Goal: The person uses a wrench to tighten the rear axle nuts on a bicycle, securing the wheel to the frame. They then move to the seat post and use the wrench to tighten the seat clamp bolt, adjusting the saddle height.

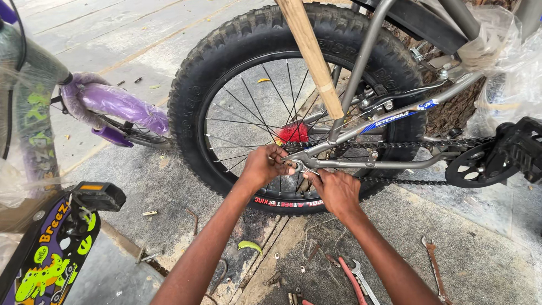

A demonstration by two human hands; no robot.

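We see a grey bike frame (395, 116) standing on a concrete floor (141, 181), its fat knobby rear wheel (226, 85) filling the middle of the view. A second, purple bike (113, 107) stands to the left, wrapped in clear plastic, with its black pedal (99, 195) and a chain guard (45, 254) of bright cartoon colours near the lower left corner. A pale wooden pole (310, 53) leans across the tyre from the top. The chain (395, 144) runs from the hub, beside a red brush ring (293, 133), out to the black chainring (471, 166) and a black pedal (522, 147) on the right.

Both hands meet at the wheel axle, where the frame ends come together. Our left hand (264, 166) is curled around the axle end, fingers closed on it. Our right hand (336, 189) is closed on a small silver spanner (299, 166), whose head sits at the axle nut, touching the left fingers.

On the floor below lie a silver wrench (361, 277), a red-handled tool (351, 279) beside it, a rusty spanner (435, 265) further right, a bolt (148, 255) at left, and small nuts scattered between the forearms.
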